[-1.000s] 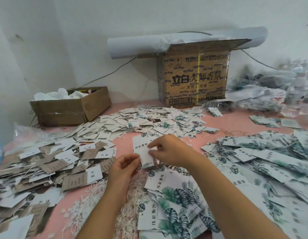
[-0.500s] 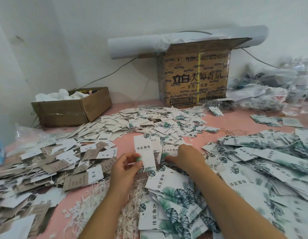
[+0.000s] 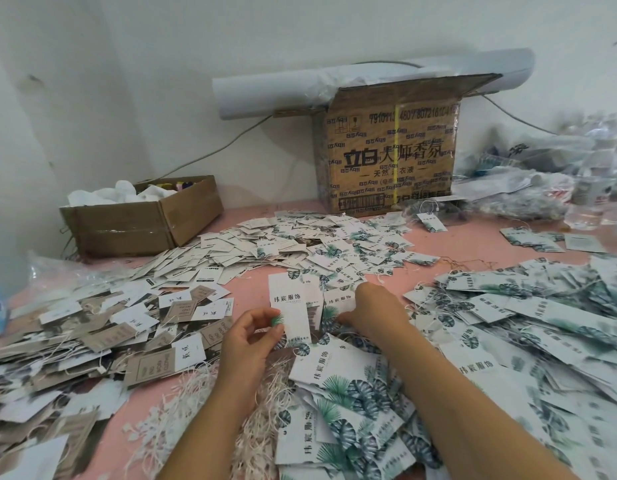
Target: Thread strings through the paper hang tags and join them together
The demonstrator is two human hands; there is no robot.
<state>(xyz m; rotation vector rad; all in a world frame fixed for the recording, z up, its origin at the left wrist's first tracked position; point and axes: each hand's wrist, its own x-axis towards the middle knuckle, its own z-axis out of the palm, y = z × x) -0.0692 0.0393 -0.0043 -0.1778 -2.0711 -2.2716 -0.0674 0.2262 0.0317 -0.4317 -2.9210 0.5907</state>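
Plainly unfinished: our left hand (image 3: 246,336) pinches one tag (image 3: 288,306) upright, apparently unstrung. Our right hand (image 3: 373,308) rests on the heap (image 3: 508,306) — its grip we cannot tell — and strings (image 3: 196,393) lie unused.

The pink surface (image 3: 466,242) carries heaps of hang tags (image 3: 300,244), loose strings (image 3: 182,403) near its front edge, a low open box (image 3: 141,226) at the far left corner and a tall printed box (image 3: 386,161) at the far edge.

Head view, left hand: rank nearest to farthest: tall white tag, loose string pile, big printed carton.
1. tall white tag: pinched in the left hand.
2. loose string pile: just under that wrist, near side.
3. big printed carton: far back by the wall.
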